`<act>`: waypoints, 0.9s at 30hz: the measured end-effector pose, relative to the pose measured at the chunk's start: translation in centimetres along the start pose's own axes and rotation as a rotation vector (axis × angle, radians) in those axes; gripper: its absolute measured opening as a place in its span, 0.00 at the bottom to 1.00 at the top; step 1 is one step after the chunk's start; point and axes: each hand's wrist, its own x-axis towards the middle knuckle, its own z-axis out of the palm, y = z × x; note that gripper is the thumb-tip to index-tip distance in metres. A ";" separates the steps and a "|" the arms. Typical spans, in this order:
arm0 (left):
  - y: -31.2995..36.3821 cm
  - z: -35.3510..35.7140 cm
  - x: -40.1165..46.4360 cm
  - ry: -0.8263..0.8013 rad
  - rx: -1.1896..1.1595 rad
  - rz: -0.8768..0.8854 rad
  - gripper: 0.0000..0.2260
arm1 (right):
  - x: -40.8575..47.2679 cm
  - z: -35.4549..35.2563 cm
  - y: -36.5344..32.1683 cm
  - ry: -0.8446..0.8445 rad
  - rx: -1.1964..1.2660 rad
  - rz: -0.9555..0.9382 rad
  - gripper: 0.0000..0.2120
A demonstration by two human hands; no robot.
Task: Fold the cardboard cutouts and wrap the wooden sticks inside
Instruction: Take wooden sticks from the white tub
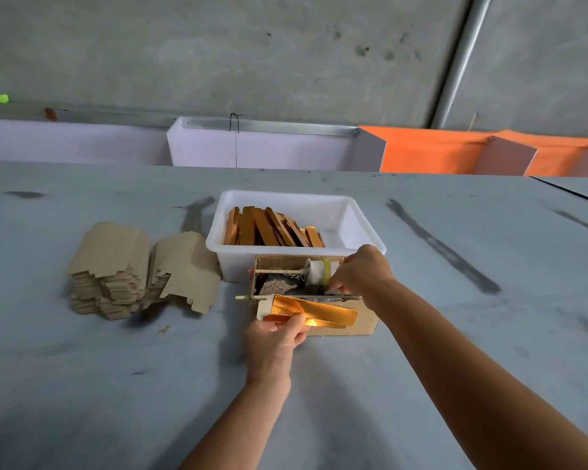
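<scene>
Head view shows the left hand (279, 334) pinching a gold-lined cutout (311, 313) just before a small box (319, 293) on the desk (82, 385). The right hand (360, 271), fingers curled, reaches into that box near a tape roll (319, 271); what it holds is hidden. Light, thin card should crease easily, so grip its edges; flat cutouts (133, 269) lie left, wrapped ones in the tray (353, 218).
</scene>
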 end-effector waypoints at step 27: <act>0.0 -0.4 -0.1 0.014 0.082 -0.023 0.07 | -7.7 0.8 4.4 0.045 0.366 -0.087 0.09</act>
